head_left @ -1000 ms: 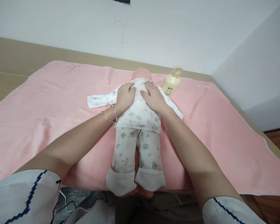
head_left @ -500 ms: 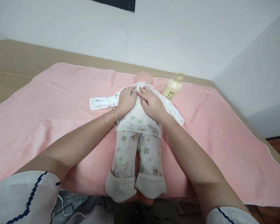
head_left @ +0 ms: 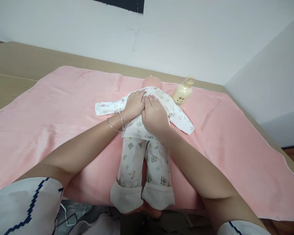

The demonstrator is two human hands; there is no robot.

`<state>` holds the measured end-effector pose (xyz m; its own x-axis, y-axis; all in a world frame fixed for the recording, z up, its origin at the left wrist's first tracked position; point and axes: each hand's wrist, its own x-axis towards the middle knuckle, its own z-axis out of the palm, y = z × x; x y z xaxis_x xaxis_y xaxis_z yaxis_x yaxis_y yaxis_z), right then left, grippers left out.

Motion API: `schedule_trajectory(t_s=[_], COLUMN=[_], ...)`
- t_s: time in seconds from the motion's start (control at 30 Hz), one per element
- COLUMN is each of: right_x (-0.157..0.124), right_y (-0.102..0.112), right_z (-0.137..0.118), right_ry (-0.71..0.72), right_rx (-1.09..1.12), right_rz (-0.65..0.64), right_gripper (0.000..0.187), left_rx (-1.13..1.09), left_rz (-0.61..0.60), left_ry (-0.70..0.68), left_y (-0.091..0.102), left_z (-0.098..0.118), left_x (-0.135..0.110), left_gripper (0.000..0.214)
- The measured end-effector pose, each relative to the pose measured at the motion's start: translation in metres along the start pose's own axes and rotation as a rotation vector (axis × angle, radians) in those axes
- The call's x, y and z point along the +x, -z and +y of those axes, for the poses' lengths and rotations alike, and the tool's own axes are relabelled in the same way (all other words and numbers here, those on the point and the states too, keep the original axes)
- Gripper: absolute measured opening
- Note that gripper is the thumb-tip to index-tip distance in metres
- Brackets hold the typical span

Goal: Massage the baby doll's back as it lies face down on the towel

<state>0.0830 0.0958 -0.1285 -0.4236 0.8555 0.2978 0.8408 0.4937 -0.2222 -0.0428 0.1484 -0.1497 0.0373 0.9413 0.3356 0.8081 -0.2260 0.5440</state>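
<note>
A baby doll in a white printed shirt and matching trousers lies stretched out before me, head at the far end. No face shows from here. My left hand, with silver bangles on the wrist, rests flat over the upper torso. Beside it, my right hand is slightly cupped on the shirt, its fingers together and the fingertips near the left hand. Neither hand grasps anything that I can see. The shirt's sleeves spread out to both sides, and the trouser cuffs are turned up.
A pink mat lies under the doll on a tan surface. A pale yellow pump bottle leans or lies to the right of the doll's head. Behind stands a white wall.
My right hand has drawn back and left toward me, its spread fingers coming together into a cupped shape. The left hand stays nearly in place. More of the right sleeve shows.
</note>
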Motion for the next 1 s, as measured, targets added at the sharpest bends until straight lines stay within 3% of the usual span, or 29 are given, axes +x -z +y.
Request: schedule_trajectory(t_s=[0.17,0.33,0.5,0.6,0.77,0.87,1.0], right_x=[0.016,0.026,0.021,0.013,0.0,0.002,0.018], right_y=[0.004,0.005,0.016,0.025,0.027,0.022,0.011], right_z=[0.031,0.059,0.044,0.025,-0.001,0.003,0.036], right_ry=[-0.038,-0.141,-0.163,-0.171,-0.126,-0.087,-0.119], right_rx=[0.168,0.2,0.051,-0.034,-0.141,-0.063,0.134], right_rz=[-0.048,-0.064,-0.125,-0.174,-0.204,-0.135,-0.07], right_gripper=[0.061,0.059,0.061,0.061,0.062,0.06,0.059], left_rx=[0.146,0.259,0.127,-0.001,-0.098,-0.044,0.107], left_rz=[-0.089,-0.073,-0.125,-0.159,-0.094,-0.09,-0.04], left_ry=[-0.094,-0.143,-0.111,-0.092,-0.027,-0.006,-0.037], left_y=[0.011,0.009,0.018,0.026,0.023,0.017,0.012], left_z=[0.014,0.042,0.052,0.043,0.018,0.015,0.031], left_x=[-0.008,-0.032,-0.034,-0.024,-0.007,-0.006,-0.019], left_gripper=[0.047,0.055,0.047,0.038,0.031,0.033,0.041])
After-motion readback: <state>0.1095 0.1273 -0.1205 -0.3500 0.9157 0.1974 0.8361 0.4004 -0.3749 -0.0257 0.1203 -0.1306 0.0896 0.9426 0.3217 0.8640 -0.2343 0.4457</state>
